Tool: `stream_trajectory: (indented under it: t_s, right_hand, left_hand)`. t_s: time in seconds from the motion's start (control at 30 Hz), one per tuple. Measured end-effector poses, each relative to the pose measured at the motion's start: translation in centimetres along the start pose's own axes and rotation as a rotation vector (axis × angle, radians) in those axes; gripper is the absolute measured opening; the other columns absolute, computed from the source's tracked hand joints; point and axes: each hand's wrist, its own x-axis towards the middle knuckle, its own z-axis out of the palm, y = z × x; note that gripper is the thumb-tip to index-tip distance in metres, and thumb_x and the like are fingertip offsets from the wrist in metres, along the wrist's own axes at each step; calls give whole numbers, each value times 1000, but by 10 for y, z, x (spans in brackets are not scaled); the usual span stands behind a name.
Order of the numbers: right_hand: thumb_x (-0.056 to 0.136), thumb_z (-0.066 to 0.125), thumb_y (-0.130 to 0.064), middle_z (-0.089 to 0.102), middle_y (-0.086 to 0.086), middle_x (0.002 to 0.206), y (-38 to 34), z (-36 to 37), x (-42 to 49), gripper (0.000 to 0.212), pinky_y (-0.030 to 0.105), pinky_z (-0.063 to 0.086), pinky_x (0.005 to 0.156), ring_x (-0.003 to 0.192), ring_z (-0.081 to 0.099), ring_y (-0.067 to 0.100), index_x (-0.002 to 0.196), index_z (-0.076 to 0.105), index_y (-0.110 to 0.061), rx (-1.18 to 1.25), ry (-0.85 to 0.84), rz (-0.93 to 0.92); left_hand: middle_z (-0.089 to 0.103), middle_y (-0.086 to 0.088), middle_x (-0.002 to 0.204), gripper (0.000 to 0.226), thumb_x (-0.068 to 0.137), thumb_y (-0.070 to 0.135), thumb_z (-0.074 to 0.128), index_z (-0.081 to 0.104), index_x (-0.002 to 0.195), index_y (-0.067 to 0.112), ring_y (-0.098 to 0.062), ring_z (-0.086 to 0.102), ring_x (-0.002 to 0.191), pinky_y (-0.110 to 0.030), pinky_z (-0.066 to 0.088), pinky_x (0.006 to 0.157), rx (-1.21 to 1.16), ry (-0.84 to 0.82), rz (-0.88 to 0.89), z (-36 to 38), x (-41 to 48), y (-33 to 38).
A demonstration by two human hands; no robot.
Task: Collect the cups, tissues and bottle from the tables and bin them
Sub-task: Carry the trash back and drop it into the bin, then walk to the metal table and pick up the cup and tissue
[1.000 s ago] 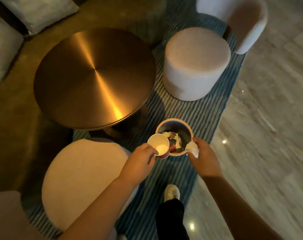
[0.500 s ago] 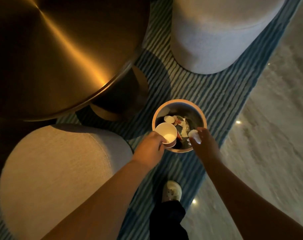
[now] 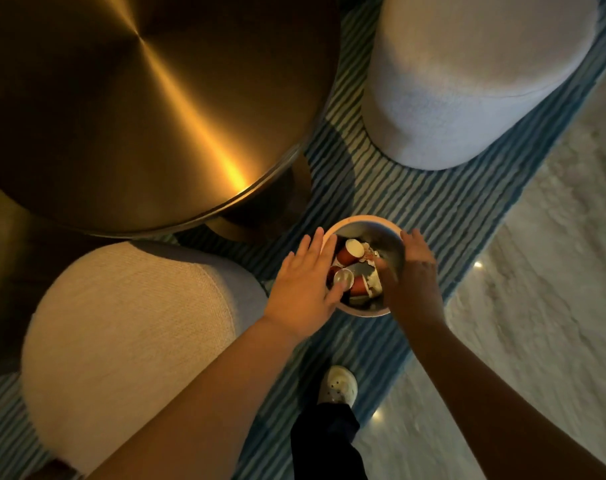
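A small round bin (image 3: 363, 221) stands on the striped rug below the table. Inside it lie red paper cups (image 3: 349, 251) with white insides and crumpled white tissues (image 3: 373, 284). My left hand (image 3: 303, 278) hovers flat over the bin's left rim, fingers spread, holding nothing. My right hand (image 3: 414, 275) is over the bin's right rim with its fingers apart and empty; one finger dips inside towards the tissues. No bottle can be made out.
A round brass table (image 3: 149, 98) fills the upper left. One pale pouf (image 3: 128, 337) sits at lower left, another (image 3: 467, 74) at upper right. The blue striped rug (image 3: 415, 199) meets a marble floor (image 3: 536, 306) on the right. My shoe (image 3: 337, 384) is below the bin.
My left hand has let go of the paper cup and my right hand of the tissue; both now lie in the bin. Both hands have opened, and the view has come closer.
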Motion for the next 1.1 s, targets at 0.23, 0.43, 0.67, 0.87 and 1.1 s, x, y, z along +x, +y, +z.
stream_trajectory:
  t_s: [0.23,0.43,0.67,0.87,1.1]
  right_hand:
    - [87,59,-39,19,8,155,-163,-86,-54,71,28,12,113,143,12,15,146,27,-15,26,115,-394]
    - [86,52,-47,25,2,152,-325,-142,-154,69,29,19,110,140,21,15,145,27,-19,66,115,-741]
    - [88,58,-39,42,-1,141,-480,-131,-341,58,20,24,107,132,35,13,139,39,-18,42,44,-1123]
    - [84,33,-64,44,-10,138,-575,-29,-550,63,25,33,102,127,36,2,137,38,-30,167,-188,-1332]
    - [86,31,-60,38,-25,122,-649,81,-763,53,12,27,94,114,30,-12,130,43,-35,212,-363,-1643]
  left_hand:
    - [9,-4,156,63,90,54,30,22,146,25,-22,4,143,-42,14,111,176,448,16,-156,-109,21]
    - [29,-4,150,57,87,48,45,41,138,21,-22,19,140,-38,16,108,228,804,-83,-295,-256,20]
    - [24,2,152,67,86,58,38,24,144,29,-17,24,138,-33,21,106,275,1004,-288,-361,-499,-25]
    - [57,3,125,40,87,49,46,63,112,23,-13,51,115,-29,41,94,258,1196,-512,-345,-769,-100]
    - [49,9,130,50,87,49,44,43,133,29,-7,44,118,-20,36,92,226,1391,-946,-300,-1014,-153]
